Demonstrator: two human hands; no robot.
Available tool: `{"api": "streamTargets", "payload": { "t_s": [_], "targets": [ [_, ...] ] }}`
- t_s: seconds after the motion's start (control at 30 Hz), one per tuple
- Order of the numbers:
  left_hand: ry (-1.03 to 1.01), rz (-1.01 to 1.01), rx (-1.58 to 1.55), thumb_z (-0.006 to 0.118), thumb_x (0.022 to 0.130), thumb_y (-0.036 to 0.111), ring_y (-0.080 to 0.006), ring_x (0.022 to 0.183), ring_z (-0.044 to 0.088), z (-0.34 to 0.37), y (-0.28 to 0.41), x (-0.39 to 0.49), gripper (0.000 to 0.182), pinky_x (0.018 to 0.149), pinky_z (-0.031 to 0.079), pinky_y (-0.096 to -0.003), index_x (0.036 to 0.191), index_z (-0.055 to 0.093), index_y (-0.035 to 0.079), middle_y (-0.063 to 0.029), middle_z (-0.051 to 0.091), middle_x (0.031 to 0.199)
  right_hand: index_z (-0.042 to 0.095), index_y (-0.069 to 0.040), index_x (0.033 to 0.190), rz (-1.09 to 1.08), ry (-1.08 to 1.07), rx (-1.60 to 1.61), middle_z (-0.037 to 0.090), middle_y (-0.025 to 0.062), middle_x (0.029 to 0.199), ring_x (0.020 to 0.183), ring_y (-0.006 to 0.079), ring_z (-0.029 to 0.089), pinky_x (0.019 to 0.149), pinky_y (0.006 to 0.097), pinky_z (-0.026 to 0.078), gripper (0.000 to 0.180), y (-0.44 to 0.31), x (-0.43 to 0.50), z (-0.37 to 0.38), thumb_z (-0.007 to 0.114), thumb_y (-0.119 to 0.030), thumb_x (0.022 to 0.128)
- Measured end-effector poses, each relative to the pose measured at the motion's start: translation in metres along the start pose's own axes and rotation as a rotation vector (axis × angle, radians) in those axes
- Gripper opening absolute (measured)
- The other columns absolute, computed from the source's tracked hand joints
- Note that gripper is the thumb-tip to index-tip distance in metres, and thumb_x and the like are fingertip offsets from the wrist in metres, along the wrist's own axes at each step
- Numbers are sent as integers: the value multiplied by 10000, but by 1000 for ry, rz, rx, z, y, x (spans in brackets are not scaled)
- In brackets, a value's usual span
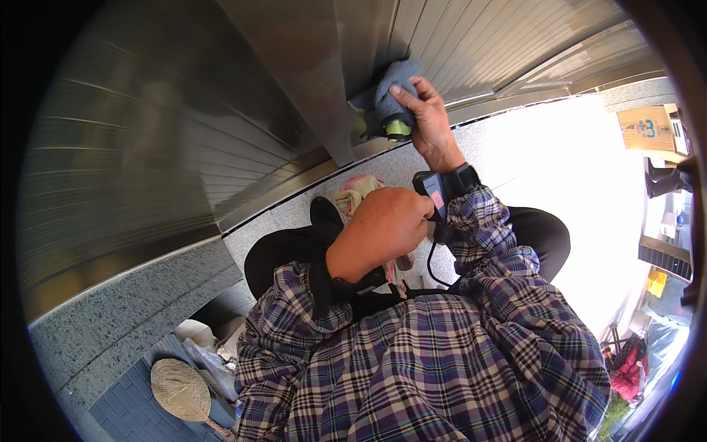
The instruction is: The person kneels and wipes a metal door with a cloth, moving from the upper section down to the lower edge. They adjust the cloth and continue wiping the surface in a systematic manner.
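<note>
My right hand (433,119) pinches a grey-blue cloth (399,88) between thumb and fingers, against the lower part of a ribbed metal shutter or door (464,50). A dark and yellow-green bundle (399,130) hangs just below the cloth. A small device with a lit screen (435,193) sits by my right wrist, next to a black wristband. My left hand (384,229) is curled, with its fingertips at the screen's edge; its palm side is hidden. Under it, a pink and white patterned cloth (356,193) lies on the speckled floor between my legs.
A stone ledge (138,293) runs along the metal panels at left. Below it are a woven straw fan (179,387) and plastic bags (207,364). At far right are a cardboard box (646,130), a person's dark-clad leg (665,182) and red fabric (629,370). A black cable (432,265) curves between my knees.
</note>
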State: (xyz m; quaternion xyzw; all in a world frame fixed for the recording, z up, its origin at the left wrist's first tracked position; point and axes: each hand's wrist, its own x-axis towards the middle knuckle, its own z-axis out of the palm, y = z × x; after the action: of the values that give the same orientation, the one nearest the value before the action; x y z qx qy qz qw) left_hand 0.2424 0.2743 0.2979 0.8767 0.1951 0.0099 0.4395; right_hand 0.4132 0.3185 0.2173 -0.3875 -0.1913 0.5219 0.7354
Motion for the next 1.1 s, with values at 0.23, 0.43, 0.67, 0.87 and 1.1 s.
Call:
{"api": "streamTargets", "payload": {
  "t_s": [0.23,0.43,0.67,0.87,1.1],
  "targets": [
    [-37,55,42,584,748,139,-348,761,633,-2,-4,1,232,682,487,-427,926,678,23,-185,656,804,551,-13,1200,-1398,40,-1055,468,215,1279,1181,383,463,1012,403,364,482,-106,22,74,671,19,734],
    [-42,30,44,584,738,144,-359,781,634,2,-9,1,254,708,489,-435,942,673,23,-192,655,813,698,-155,981,-1590,45,-1361,574,122,1155,1041,311,517,868,383,424,411,-71,48,38,648,26,616],
    [77,92,16,580,683,127,-395,744,601,10,-16,4,120,671,477,-486,734,622,26,-192,609,729,657,-119,969,-1305,73,-1416,532,126,1159,1023,327,492,882,394,419,402,-20,43,-33,688,67,614],
    [63,109,33,570,662,119,-391,759,596,14,-26,17,138,678,472,-481,724,625,9,-197,607,746,647,-105,1007,-1235,10,-1474,517,109,1172,1019,317,504,878,384,433,439,-30,32,-19,697,86,614],
    [100,144,-4,588,666,131,-384,783,601,19,-29,25,181,687,476,-473,790,633,7,-208,609,773,664,-115,1033,-1532,-137,-1596,541,83,1212,1047,297,498,905,369,418,410,-110,50,43,712,39,656]
  ]
}}
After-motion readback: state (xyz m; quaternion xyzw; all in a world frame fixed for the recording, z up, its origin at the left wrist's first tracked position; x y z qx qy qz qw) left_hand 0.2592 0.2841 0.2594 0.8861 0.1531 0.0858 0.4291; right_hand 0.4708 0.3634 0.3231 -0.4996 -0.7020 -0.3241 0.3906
